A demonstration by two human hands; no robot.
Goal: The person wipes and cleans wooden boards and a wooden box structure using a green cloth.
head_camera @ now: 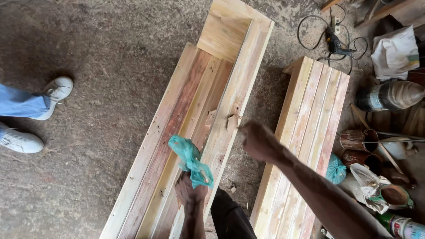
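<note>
1. Left hand: at the lower centre of the view, closed tight around a teal plastic bag. The bunched bag stands up out of the grip, above the inner boards of the long wooden box.
2. Right hand: arm extended from the lower right. The hand is curled into a loose fist just beside the box's right side wall, near a small wooden scrap piece on that wall. Whether the fingers enclose anything cannot be told; the hand is blurred.
3. Long wooden box: open-topped, made of pale and reddish planks, lying on the dirt floor and running from the lower left to the upper centre, with a closed end board at the far end.
4. Slatted wooden panel: lies on the floor just right of the box, roughly parallel to it, slats pale.
5. Containers to the right of the panel: a second teal bag, rusty round tins, a tin with brown contents, and a cylindrical can with a green and white label at the lower right corner.
6. Farther right: a dark bottle with a pale label lying on its side, and a white sack above it.
7. Far end: a power tool with coiled black cable on the floor.
8. Left edge: another person's white sneakers and blue jeans cuff, well apart from the box.
</note>
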